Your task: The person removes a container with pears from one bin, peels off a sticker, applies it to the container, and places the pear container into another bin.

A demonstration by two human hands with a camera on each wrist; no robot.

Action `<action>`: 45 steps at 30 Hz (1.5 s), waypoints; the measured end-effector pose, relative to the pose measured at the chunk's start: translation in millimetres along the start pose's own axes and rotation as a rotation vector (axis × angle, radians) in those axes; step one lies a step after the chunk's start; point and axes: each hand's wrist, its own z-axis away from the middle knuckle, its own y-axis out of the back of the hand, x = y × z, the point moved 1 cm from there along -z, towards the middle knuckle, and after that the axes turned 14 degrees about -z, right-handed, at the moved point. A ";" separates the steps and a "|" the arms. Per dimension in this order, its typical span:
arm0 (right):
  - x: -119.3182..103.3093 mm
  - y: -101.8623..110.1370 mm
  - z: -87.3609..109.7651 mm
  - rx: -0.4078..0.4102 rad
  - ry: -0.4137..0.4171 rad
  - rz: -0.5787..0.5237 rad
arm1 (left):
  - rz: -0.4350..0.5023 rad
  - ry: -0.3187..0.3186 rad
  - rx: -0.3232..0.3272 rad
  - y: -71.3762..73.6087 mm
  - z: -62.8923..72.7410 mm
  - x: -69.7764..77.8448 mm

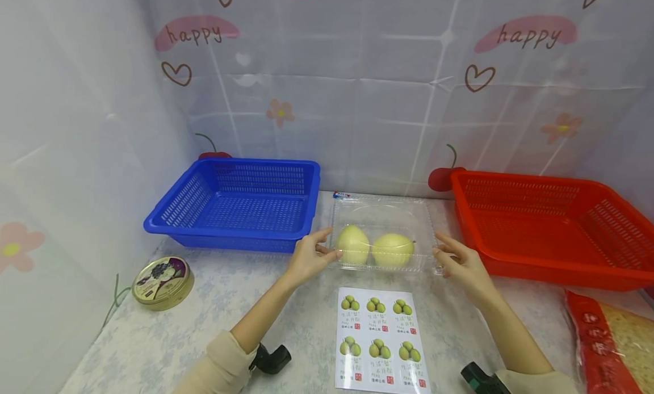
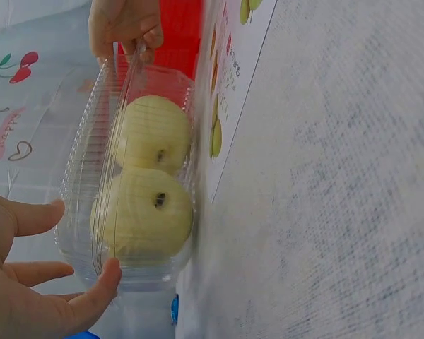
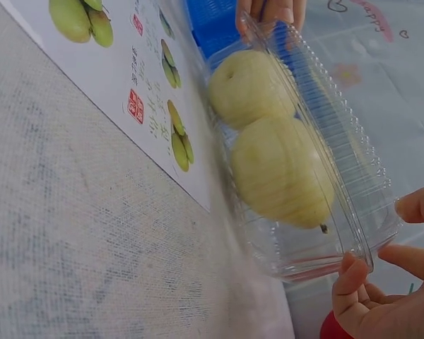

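Note:
A clear plastic clamshell box (image 1: 380,212) with its lid down lies on the table and holds two pale yellow-green pears (image 1: 352,244). At the box's left edge, my left hand (image 1: 309,258) has thumb and fingers on the rim. My right hand (image 1: 462,269) grips the right edge in the same way. Both wrist views show fingertips at the rim corners, the left hand (image 2: 49,282) with its fingers well spread. Nearer to me, a sheet of pear stickers (image 1: 380,340) lies flat in front of the box.
A blue basket (image 1: 240,243) stands at the back left, a red basket (image 1: 572,272) at the back right. A round gold tin (image 1: 162,283) sits at the left. A red food packet (image 1: 600,346) lies at the right front. A printed curtain (image 1: 357,127) hangs behind.

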 end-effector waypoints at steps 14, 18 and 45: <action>7.6 -1.9 -5.5 -0.010 -0.022 -0.036 | -0.031 -0.052 0.017 -2.4 -1.0 -3.2; 9.4 -2.1 -6.8 -0.012 -0.028 -0.040 | -0.033 -0.057 0.017 -3.3 -2.1 -4.5; 11.7 0.2 10.6 0.121 -0.067 0.046 | -0.174 -0.217 0.063 9.8 21.1 -2.0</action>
